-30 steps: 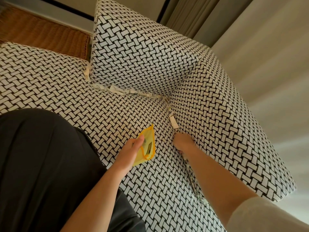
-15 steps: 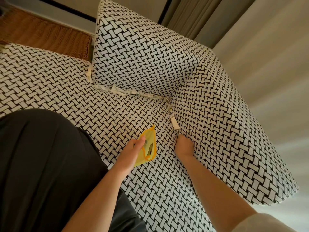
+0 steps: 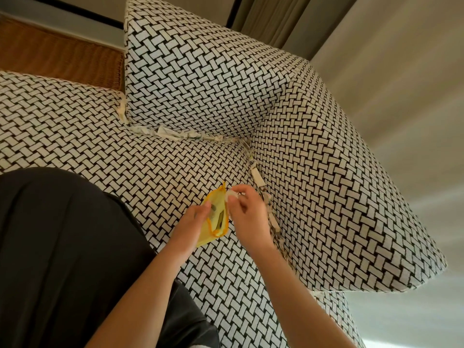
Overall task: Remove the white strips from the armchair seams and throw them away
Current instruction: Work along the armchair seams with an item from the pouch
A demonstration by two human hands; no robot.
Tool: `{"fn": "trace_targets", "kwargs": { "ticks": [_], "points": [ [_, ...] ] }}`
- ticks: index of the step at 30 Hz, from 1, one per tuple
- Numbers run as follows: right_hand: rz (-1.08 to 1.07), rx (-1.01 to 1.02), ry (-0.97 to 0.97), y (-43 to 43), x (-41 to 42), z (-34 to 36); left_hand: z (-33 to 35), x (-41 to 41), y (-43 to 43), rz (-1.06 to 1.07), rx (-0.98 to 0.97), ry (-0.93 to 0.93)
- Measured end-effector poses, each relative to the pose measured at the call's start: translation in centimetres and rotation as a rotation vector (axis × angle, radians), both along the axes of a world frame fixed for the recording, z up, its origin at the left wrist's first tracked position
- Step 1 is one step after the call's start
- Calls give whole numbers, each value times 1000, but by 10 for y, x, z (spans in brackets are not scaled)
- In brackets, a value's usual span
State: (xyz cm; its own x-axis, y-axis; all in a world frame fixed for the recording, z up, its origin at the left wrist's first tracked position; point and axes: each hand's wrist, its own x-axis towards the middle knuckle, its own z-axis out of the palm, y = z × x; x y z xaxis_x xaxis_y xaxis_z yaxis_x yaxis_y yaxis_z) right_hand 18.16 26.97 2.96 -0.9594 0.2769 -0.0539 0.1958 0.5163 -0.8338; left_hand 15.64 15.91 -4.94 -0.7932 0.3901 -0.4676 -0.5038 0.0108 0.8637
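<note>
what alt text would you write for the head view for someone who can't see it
A person's right hand pinches a white strip at the mouth of a yellow bag held by the left hand, above a black-and-white armchair. More strips sit in its back and side seams.

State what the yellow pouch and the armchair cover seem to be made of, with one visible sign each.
Yellow pouch: probably thin sheer fabric or plastic, dark items show through. Armchair cover: matte woven-looking fabric, black-and-white basketweave pattern, no shine.
</note>
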Motion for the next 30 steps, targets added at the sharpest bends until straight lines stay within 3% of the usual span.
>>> {"fn": "trace_targets", "kwargs": {
  "ticks": [13, 17, 20, 26, 30],
  "points": [
    [81, 223, -23, -4, -11, 6, 1, 0, -1, -11, 10, 16],
    [-143, 189, 12, 25, -15, -8, 5, 1, -1, -27, 34, -13],
    [-298, 243, -127, 59, -18, -39, 8, 1, -3, -36, 31, -9],
    [-385, 274, -349, 94, -36, -69, 6, 0, -4, -26, 47, -10],
    [-415, 347, -375, 97, -46, -74, 5, -1, -3, -12, 72, -15]
  ]
}}
